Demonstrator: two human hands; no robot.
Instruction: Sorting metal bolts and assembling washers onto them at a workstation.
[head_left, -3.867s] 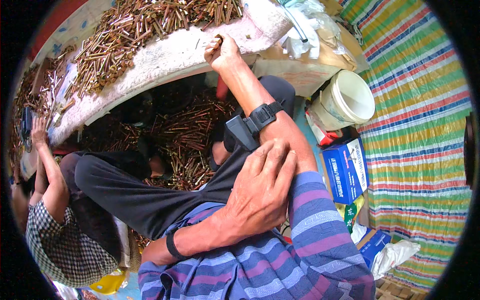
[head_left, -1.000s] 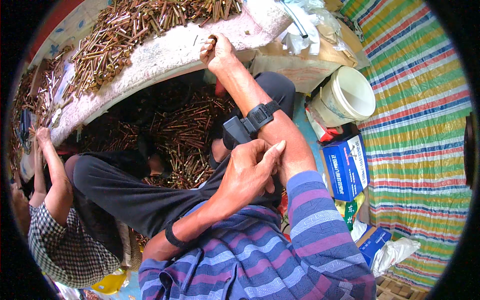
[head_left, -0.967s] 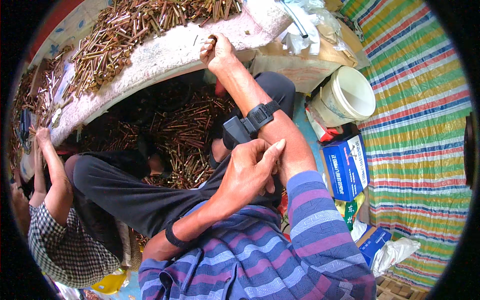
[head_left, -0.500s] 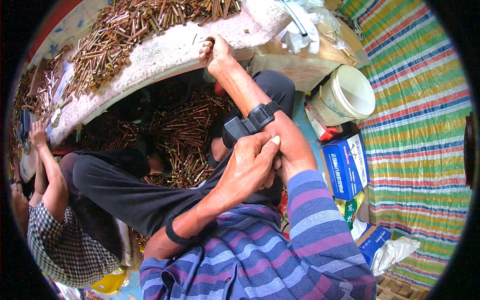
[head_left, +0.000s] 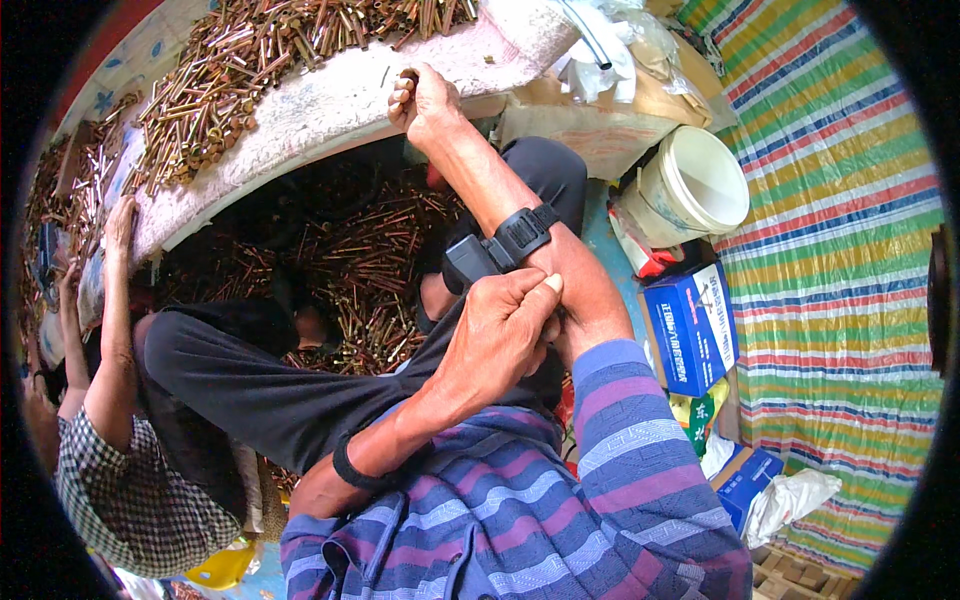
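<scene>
My left hand [head_left: 503, 328] is closed beside the crook of my right arm, its thumb tip touching the skin near the elbow. Its fingers curl underneath, so anything inside them is hidden. A black strap with a box-shaped device [head_left: 500, 247] circles my right forearm, just beyond that hand. Stretched out over the edge of the pale, cloth-covered table [head_left: 330, 107], my right hand [head_left: 428, 103] has its fingers curled in. A dark spot shows by its fingertips, too small to name. Many thin bronze-coloured metal rods [head_left: 250, 70] are heaped on the table.
More rods [head_left: 370, 240] lie under the table around my legs. A co-worker in a checked shirt [head_left: 140, 490] sits at left, one arm [head_left: 115, 300] reaching to the table edge. At right stand a white bucket [head_left: 705, 185], a blue box [head_left: 690, 330] and a striped sheet [head_left: 830, 300].
The co-worker's arm has reached further up and right, onto the table edge. My right hand has shifted very slightly up and left; my left hand stays by the elbow.
</scene>
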